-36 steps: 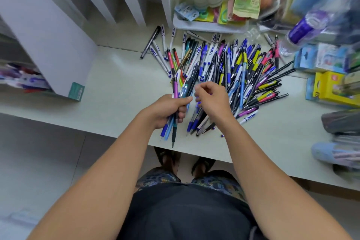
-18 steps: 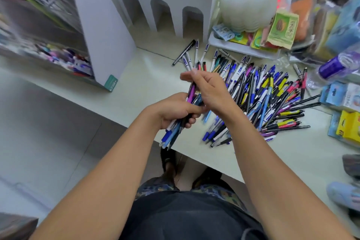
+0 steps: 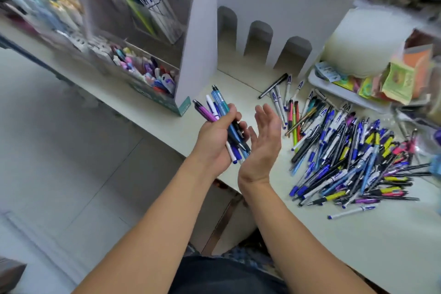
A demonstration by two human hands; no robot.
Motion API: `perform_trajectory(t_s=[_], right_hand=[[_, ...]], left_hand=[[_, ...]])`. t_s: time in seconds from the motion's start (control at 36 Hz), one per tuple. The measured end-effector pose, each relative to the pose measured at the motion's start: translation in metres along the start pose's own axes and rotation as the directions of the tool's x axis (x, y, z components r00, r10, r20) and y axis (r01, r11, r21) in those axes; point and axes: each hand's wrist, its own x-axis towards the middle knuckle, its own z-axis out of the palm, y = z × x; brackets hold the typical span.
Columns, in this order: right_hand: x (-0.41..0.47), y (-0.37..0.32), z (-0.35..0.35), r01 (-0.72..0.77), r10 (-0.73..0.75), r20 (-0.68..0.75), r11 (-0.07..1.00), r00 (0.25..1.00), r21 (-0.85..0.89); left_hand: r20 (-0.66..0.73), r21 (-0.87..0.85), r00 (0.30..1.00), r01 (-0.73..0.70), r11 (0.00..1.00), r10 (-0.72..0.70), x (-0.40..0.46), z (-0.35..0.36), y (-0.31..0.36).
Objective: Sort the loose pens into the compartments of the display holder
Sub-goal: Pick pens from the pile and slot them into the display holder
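My left hand (image 3: 216, 137) grips a bundle of pens (image 3: 216, 108), purple, white and blue, held above the counter's front edge. My right hand (image 3: 265, 137) is beside it with straight fingers, palm turned toward the bundle, its heel close to the pens' lower tips. A large pile of loose pens (image 3: 353, 153) lies on the pale counter (image 3: 358, 234) to the right. The display holder (image 3: 152, 59), with clear compartments full of pens and small items, stands at the left behind a white cardboard panel (image 3: 198, 50).
A white cardboard stand with arched cut-outs (image 3: 274, 19) stands behind the pile. A white tray of packets (image 3: 353, 83) and a round white tub (image 3: 367, 40) sit at the right. Grey floor tiles (image 3: 71, 174) lie left of the counter.
My left hand has lifted the bundle up and leftward, away from the pile. My right hand let go of the pens and opened beside them. The view swung left toward the display holder.
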Motion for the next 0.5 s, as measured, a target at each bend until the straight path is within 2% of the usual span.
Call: perform_trajectory(t_s=[0.08, 0.14, 0.22, 0.31, 0.42, 0.5], right_hand=[[-0.009, 0.005, 0.027, 0.093, -0.094, -0.004, 0.993, 0.996, -0.074], [-0.01, 0.003, 0.044, 0.131, -0.128, 0.031, 0.982, 0.991, -0.137], [-0.006, -0.004, 0.079, 0.178, -0.091, 0.259, 0.924, 0.962, -0.339], [-0.005, -0.008, 0.125, 0.312, -0.026, 0.515, 0.821, 0.857, -0.478], [-0.015, -0.007, 0.18, 0.342, -0.02, 0.535, 0.788, 0.845, -0.512], [-0.02, -0.006, 0.207, 0.298, 0.029, 0.541, 0.809, 0.841, -0.507]], left_hand=[[0.107, 0.042, 0.993, 0.044, 0.998, -0.048, -0.001, -0.031, 0.042], [0.199, 0.165, 0.972, 0.088, 0.982, -0.121, -0.002, -0.058, 0.078], [0.313, 0.363, 0.919, 0.118, 0.924, -0.24, -0.008, -0.1, 0.127], [0.318, 0.482, 0.903, 0.108, 0.869, -0.288, -0.012, -0.127, 0.164], [0.278, 0.67, 0.93, -0.008, 0.742, -0.241, -0.011, -0.14, 0.204], [0.301, 0.768, 0.929, -0.102, 0.633, -0.216, -0.006, -0.138, 0.227]])
